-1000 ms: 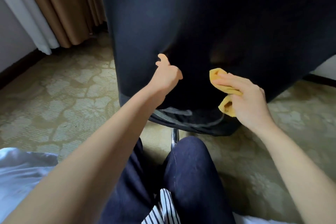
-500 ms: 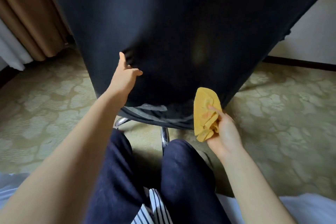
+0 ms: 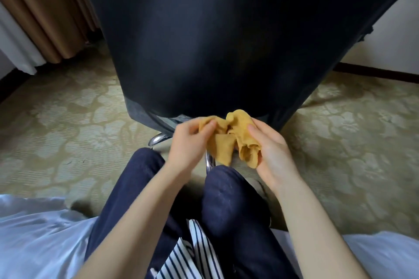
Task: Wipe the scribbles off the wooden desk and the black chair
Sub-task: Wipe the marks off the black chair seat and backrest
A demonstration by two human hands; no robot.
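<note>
Head view: we hold the yellow cloth (image 3: pixel 229 140) bunched between both hands, left hand (image 3: pixel 189 142) pinching its left edge, right hand (image 3: pixel 271 154) gripping the right, just below the black chair (image 3: pixel 204 41) back, above our knees.

Dim, soft light casts only faint shadows. Above the fingers (image 3: pixel 254 130) the black chair (image 3: pixel 215 41) is a near-featureless dark; the bedding (image 3: pixel 40 244) below them is brightest. The left hand (image 3: pixel 188 142) and the yellow cloth (image 3: pixel 240 124) beside it smear with motion. Lines bow at the frame's edges.
</note>
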